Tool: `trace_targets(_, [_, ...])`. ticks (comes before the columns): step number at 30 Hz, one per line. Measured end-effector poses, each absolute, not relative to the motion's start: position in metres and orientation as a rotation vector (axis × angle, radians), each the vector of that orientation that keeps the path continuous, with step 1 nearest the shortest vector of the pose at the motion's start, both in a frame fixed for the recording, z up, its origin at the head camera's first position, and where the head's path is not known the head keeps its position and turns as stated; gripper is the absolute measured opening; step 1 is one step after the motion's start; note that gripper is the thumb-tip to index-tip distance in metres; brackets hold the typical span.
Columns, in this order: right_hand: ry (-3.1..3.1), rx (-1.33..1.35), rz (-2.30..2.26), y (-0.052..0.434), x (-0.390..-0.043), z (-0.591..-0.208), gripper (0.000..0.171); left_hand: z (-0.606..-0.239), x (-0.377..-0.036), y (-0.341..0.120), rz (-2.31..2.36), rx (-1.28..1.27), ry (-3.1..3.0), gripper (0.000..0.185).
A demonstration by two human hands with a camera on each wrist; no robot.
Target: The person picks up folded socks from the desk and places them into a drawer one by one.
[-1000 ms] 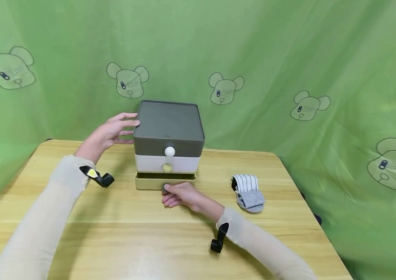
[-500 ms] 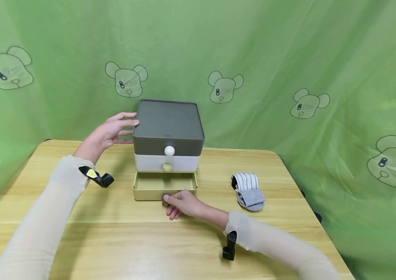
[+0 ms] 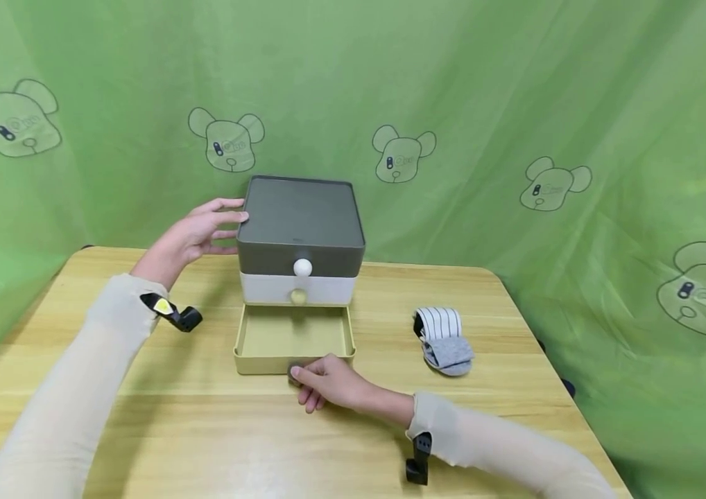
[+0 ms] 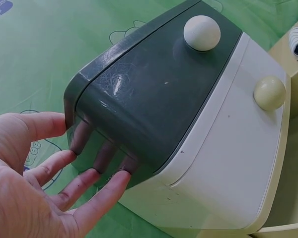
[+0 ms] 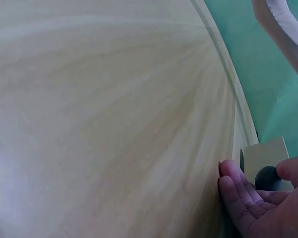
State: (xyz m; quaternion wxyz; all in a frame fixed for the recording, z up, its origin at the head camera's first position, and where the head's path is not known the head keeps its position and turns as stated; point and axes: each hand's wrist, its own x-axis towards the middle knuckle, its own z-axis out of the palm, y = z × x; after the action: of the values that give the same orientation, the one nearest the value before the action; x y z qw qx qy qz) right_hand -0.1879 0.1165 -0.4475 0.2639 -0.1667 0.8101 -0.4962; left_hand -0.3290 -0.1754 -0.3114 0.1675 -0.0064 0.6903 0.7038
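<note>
A small three-tier drawer box (image 3: 302, 215) stands on the table, dark grey on top, white in the middle, yellow-beige at the bottom. Its bottom drawer (image 3: 259, 365) is pulled well out, and the inside shows bare. My right hand (image 3: 334, 383) pinches that drawer's dark round knob (image 5: 267, 178) between thumb and forefinger, the other fingers loosely bent below. My left hand (image 3: 193, 235) braces the box's left side with spread, nearly straight fingers; in the left wrist view the fingertips (image 4: 120, 177) touch the grey wall. The white knob (image 4: 202, 33) and cream knob (image 4: 269, 93) mark the two upper drawers, both closed.
Folded socks, one pair striped (image 3: 439, 324) and one grey (image 3: 450, 352), lie right of the box on the wooden table (image 3: 216, 430). A green curtain (image 3: 478, 90) with bear-head prints hangs close behind the table and along its sides.
The bottom drawer has slid out toward me from a narrow gap to a wide opening, my right hand moving with its knob. My left hand has stayed against the box.
</note>
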Motion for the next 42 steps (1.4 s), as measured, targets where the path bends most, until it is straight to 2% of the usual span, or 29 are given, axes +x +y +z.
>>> trace_targets(17, [2.202, -0.476, -1.304, 0.119, -0.18, -0.45, 0.053, -0.308, -0.329, -0.177, 1.995, -0.03, 1.971, 0.07])
trace_targets(28, [2.227, -0.489, -1.19, 0.123, -0.181, -0.442, 0.046, -0.312, -0.33, -0.175, 1.995, -0.029, 1.953, 0.07])
trace_targets(34, [2.176, -0.619, -0.949, 0.137, -0.195, -0.41, 0.027, -0.313, -0.329, -0.176, 1.997, -0.025, 1.958, 0.07])
trace_targets(42, [2.157, -0.91, -0.807, 0.181, -0.232, -0.349, 0.025, -0.312, -0.33, -0.177, 2.0, -0.019, 1.956, 0.07])
